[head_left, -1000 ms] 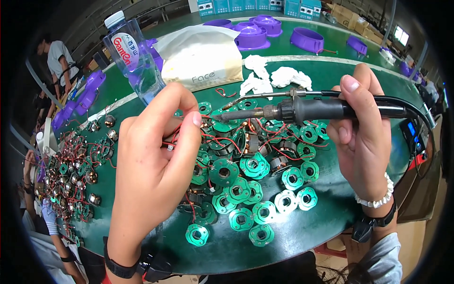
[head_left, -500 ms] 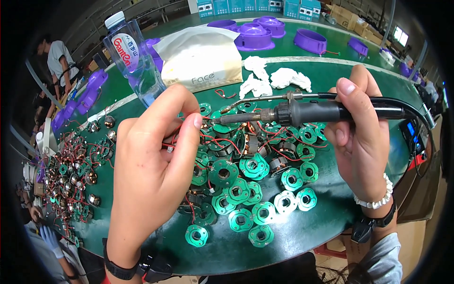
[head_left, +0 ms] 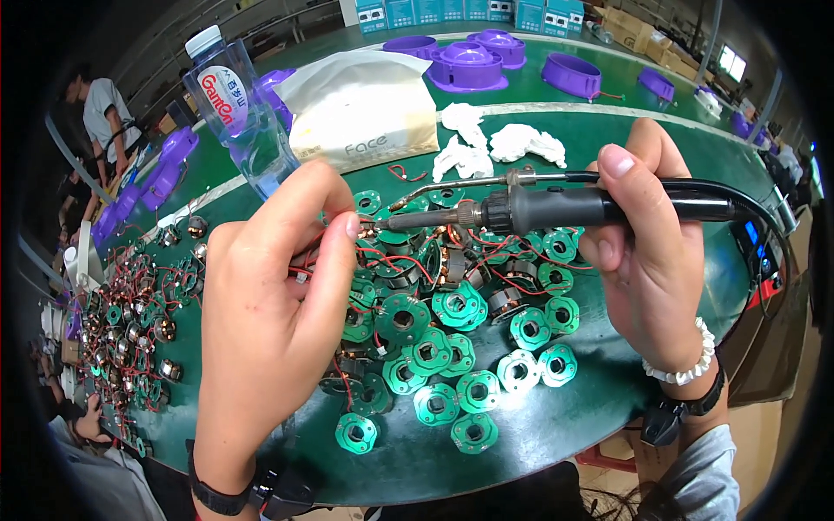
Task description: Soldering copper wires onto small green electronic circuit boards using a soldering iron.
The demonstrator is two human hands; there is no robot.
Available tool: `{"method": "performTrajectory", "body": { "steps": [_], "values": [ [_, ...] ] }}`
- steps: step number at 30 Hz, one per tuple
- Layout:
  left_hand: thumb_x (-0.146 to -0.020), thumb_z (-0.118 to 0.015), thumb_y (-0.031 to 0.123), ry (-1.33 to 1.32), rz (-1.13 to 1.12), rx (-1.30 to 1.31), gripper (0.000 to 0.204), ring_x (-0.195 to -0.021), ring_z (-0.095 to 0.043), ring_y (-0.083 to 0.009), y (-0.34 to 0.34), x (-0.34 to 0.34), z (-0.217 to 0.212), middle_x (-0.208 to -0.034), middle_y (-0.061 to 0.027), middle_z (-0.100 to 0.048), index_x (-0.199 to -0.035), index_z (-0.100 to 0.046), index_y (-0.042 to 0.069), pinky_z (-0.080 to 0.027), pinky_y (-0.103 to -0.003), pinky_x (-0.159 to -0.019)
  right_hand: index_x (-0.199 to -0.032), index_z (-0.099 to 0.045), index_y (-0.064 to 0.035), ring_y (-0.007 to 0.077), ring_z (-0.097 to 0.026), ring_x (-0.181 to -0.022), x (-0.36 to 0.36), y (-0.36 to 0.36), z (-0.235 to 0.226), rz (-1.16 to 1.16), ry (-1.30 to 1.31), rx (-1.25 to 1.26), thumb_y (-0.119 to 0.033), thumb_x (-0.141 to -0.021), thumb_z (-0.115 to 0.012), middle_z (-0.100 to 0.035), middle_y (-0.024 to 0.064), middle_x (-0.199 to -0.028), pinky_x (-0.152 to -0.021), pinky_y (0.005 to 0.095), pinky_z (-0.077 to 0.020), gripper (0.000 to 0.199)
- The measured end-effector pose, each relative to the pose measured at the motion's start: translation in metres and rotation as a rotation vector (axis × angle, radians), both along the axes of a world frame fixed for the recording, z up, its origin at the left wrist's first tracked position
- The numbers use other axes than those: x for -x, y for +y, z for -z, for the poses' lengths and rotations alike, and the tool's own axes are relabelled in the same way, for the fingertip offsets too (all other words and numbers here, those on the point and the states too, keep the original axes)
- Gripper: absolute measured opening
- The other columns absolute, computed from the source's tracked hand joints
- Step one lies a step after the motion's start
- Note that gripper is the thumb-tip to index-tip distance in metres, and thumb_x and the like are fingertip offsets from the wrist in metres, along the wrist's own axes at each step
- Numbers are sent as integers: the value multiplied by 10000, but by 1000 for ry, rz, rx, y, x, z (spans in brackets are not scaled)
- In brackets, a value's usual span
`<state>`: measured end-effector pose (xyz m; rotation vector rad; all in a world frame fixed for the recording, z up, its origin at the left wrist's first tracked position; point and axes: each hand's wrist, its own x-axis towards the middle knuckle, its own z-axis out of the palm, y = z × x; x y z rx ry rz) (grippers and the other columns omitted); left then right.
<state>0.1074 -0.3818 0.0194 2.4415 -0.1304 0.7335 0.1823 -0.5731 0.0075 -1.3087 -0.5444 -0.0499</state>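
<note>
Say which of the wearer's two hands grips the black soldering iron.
The right hand, with a white band at its wrist, grips the soldering iron; the left hand is near its tip instead.

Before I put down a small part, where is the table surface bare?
The green table shows bare between the circuit boards and right hand, and along its near edge below the boards. It is crowded under the soldering iron and at far left, where wired parts are heaped.
</note>
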Motion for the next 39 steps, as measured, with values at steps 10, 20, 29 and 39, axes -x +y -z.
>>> {"method": "performTrajectory", "body": {
  "steps": [10,20,29,39],
  "values": [
    [-805,-511,-5,-12,-1,-30,44,-468,-226,-31,-1,1,-1,-508,29,-313,-782,-475,-4,-140,-230,-427,-711,-338,-117,-1,-320,-400,2,0,0,13,14,-18,-147,-853,-513,-454,-25,-633,-354,147,-252,227],
    [-799,-509,-16,-22,-18,-74,47,-462,-236,-29,-2,1,-1,-494,24,-331,-765,-479,-2,-144,-226,-425,-696,-326,-117,-1,-321,-398,1,3,1,3,15,-40,-144,-856,-505,-413,-37,-576,-356,146,-255,242],
    [-796,-501,-11,-13,-38,-72,91,-463,-234,-26,-3,3,-2,-486,29,-324,-731,-440,11,-140,-223,-425,-699,-333,-121,-1,-322,-407,3,1,0,19,35,-48,-143,-849,-512,-437,-29,-624,-362,142,-253,235],
    [-789,-506,-23,-46,-44,-86,121,-455,-233,-29,-3,2,-1,-485,26,-309,-713,-418,10,-146,-221,-421,-689,-332,-120,-7,-315,-395,1,0,2,-11,-6,-26,-148,-849,-516,-408,-46,-577,-354,140,-260,246]
  ]
}}
